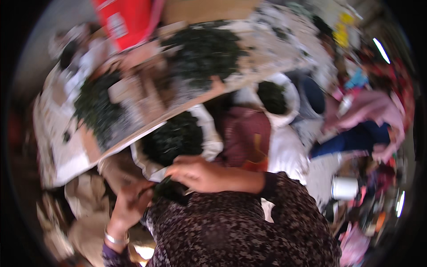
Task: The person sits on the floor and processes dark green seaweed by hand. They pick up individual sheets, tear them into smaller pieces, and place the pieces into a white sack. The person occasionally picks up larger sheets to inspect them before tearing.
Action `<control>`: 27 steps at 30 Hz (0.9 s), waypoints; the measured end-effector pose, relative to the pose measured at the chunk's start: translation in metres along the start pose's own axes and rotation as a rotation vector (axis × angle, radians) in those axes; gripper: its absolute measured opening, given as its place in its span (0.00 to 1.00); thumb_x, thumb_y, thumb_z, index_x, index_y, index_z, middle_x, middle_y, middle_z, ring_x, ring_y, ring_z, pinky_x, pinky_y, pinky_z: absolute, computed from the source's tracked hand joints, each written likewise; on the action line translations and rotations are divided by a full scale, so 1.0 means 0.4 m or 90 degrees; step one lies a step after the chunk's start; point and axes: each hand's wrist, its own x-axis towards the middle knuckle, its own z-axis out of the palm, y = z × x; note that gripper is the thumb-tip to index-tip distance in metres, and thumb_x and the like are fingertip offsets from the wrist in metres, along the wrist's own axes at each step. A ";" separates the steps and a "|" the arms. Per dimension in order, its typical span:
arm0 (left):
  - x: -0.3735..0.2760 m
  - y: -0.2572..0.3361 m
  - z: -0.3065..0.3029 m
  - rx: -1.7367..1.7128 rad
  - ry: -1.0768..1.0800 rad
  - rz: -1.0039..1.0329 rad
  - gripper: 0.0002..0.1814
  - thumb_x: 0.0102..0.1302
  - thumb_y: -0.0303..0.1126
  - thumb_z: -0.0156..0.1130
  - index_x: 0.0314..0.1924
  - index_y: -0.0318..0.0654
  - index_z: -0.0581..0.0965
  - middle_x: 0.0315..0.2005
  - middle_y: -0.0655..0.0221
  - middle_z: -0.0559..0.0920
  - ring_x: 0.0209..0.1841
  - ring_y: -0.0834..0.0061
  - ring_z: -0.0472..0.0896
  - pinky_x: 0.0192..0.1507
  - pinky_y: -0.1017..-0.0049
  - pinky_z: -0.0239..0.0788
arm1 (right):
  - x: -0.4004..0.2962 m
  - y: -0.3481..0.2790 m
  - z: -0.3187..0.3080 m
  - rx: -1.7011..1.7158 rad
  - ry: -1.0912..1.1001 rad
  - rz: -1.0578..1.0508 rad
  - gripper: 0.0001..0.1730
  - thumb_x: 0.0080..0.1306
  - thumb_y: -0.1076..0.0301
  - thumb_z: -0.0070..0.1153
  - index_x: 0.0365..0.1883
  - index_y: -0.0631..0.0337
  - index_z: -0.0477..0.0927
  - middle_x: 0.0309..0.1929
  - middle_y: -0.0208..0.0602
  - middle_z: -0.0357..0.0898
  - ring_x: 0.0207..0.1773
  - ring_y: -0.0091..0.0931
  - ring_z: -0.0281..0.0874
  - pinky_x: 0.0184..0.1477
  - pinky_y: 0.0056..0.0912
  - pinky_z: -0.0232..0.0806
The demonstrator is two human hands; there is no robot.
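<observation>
Motion blur softens the whole view. My left hand (131,203), with a metal bracelet at the wrist, is curled at the edge of a dark green bunch (170,191) in front of my body. My right hand (201,174) is bent just above that bunch; whether its fingers grip anything is too blurred to tell. Directly beyond my hands stands an open white sack (208,133) filled with small dark green pieces (175,138), perhaps leaves or pods.
A long table (71,163) runs across, bearing two dark green heaps (210,53) (100,106). A red bag (128,20) stands at its far side. Rightward are another filled white sack (292,96), a blue barrel (313,95) and a person in pink (370,106). Brown sacks (86,197) lie left.
</observation>
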 end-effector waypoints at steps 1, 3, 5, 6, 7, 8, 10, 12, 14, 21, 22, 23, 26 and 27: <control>0.004 0.000 -0.018 0.048 0.027 0.047 0.10 0.68 0.22 0.59 0.47 0.29 0.81 0.24 0.72 0.79 0.24 0.86 0.73 0.27 0.82 0.64 | 0.031 -0.013 -0.015 -0.003 0.022 0.005 0.09 0.69 0.76 0.56 0.47 0.61 0.75 0.33 0.40 0.76 0.33 0.31 0.79 0.35 0.32 0.69; 0.042 0.036 -0.063 0.126 0.051 0.165 0.12 0.72 0.26 0.58 0.51 0.27 0.79 0.27 0.74 0.80 0.27 0.86 0.75 0.30 0.83 0.67 | 0.091 -0.033 -0.064 -0.004 0.015 0.143 0.08 0.71 0.77 0.54 0.47 0.62 0.73 0.33 0.34 0.75 0.34 0.22 0.76 0.36 0.27 0.68; 0.067 0.076 -0.093 0.044 0.132 0.078 0.08 0.70 0.27 0.61 0.45 0.29 0.80 0.27 0.70 0.80 0.30 0.84 0.74 0.32 0.80 0.66 | 0.159 -0.011 -0.078 0.030 0.106 0.041 0.05 0.72 0.75 0.53 0.44 0.62 0.71 0.32 0.32 0.75 0.35 0.18 0.74 0.37 0.25 0.68; 0.085 0.093 -0.105 0.057 0.169 0.128 0.08 0.71 0.27 0.61 0.44 0.29 0.79 0.27 0.71 0.80 0.31 0.84 0.74 0.33 0.79 0.67 | 0.195 -0.011 -0.093 0.023 0.091 0.041 0.05 0.73 0.74 0.52 0.44 0.62 0.69 0.33 0.29 0.73 0.34 0.17 0.70 0.37 0.22 0.65; 0.116 0.107 -0.118 0.070 0.193 0.182 0.07 0.71 0.28 0.61 0.42 0.29 0.79 0.28 0.71 0.79 0.32 0.84 0.73 0.34 0.79 0.67 | 0.229 -0.003 -0.106 0.006 0.086 0.046 0.05 0.75 0.73 0.50 0.43 0.62 0.68 0.33 0.27 0.71 0.33 0.15 0.66 0.36 0.19 0.63; 0.143 0.137 -0.134 0.086 0.211 0.153 0.08 0.72 0.28 0.60 0.40 0.29 0.78 0.29 0.71 0.79 0.32 0.84 0.73 0.34 0.79 0.67 | 0.262 0.023 -0.111 0.045 0.119 0.041 0.05 0.74 0.74 0.51 0.42 0.61 0.67 0.32 0.25 0.70 0.32 0.13 0.64 0.35 0.18 0.61; 0.202 0.170 -0.155 0.103 0.269 0.227 0.08 0.70 0.28 0.60 0.39 0.28 0.78 0.26 0.71 0.78 0.30 0.85 0.71 0.33 0.78 0.66 | 0.338 0.022 -0.144 -0.065 0.165 0.011 0.06 0.73 0.73 0.53 0.41 0.63 0.68 0.31 0.31 0.73 0.32 0.18 0.69 0.37 0.23 0.64; 0.275 0.203 -0.179 0.148 0.303 0.272 0.07 0.69 0.27 0.60 0.37 0.27 0.78 0.23 0.69 0.77 0.28 0.84 0.70 0.32 0.77 0.66 | 0.400 0.044 -0.178 -0.156 0.202 -0.003 0.07 0.71 0.74 0.54 0.41 0.63 0.69 0.30 0.39 0.76 0.33 0.27 0.76 0.38 0.29 0.68; 0.338 0.194 -0.202 0.187 0.339 0.305 0.07 0.67 0.25 0.59 0.35 0.26 0.78 0.20 0.63 0.76 0.26 0.82 0.71 0.31 0.74 0.66 | 0.437 0.071 -0.190 -0.224 0.215 0.012 0.08 0.69 0.73 0.55 0.41 0.63 0.69 0.31 0.46 0.78 0.33 0.39 0.79 0.38 0.38 0.69; 0.374 -0.018 -0.188 0.146 0.387 0.289 0.07 0.67 0.25 0.58 0.36 0.26 0.79 0.21 0.66 0.79 0.26 0.84 0.72 0.29 0.75 0.66 | 0.267 0.175 -0.205 -0.304 0.232 0.152 0.08 0.73 0.68 0.52 0.44 0.60 0.67 0.32 0.46 0.77 0.36 0.44 0.79 0.40 0.42 0.69; 0.341 -0.011 -0.178 0.115 0.347 0.212 0.07 0.68 0.26 0.58 0.38 0.27 0.80 0.22 0.70 0.79 0.27 0.84 0.72 0.30 0.77 0.66 | 0.220 0.175 -0.193 -0.258 0.225 0.127 0.08 0.74 0.68 0.50 0.45 0.60 0.67 0.34 0.45 0.76 0.36 0.43 0.78 0.42 0.40 0.69; 0.307 -0.003 -0.166 0.085 0.307 0.134 0.08 0.69 0.26 0.57 0.40 0.27 0.80 0.23 0.73 0.79 0.28 0.85 0.72 0.30 0.78 0.66 | 0.172 0.160 -0.177 -0.223 0.191 0.102 0.07 0.73 0.69 0.50 0.46 0.60 0.69 0.39 0.47 0.76 0.40 0.43 0.78 0.44 0.38 0.70; 0.212 -0.032 -0.100 0.067 0.250 0.181 0.09 0.70 0.26 0.57 0.45 0.28 0.81 0.27 0.73 0.79 0.30 0.85 0.72 0.33 0.80 0.67 | 0.094 0.127 -0.108 -0.226 0.066 0.116 0.13 0.68 0.70 0.56 0.50 0.60 0.74 0.50 0.46 0.74 0.48 0.42 0.77 0.52 0.40 0.68; 0.187 -0.028 -0.068 0.121 0.240 0.185 0.09 0.69 0.24 0.58 0.45 0.29 0.81 0.29 0.67 0.82 0.30 0.81 0.77 0.33 0.76 0.70 | 0.074 0.116 -0.101 -0.389 0.016 0.073 0.18 0.63 0.68 0.61 0.52 0.59 0.77 0.56 0.45 0.73 0.55 0.42 0.74 0.60 0.46 0.63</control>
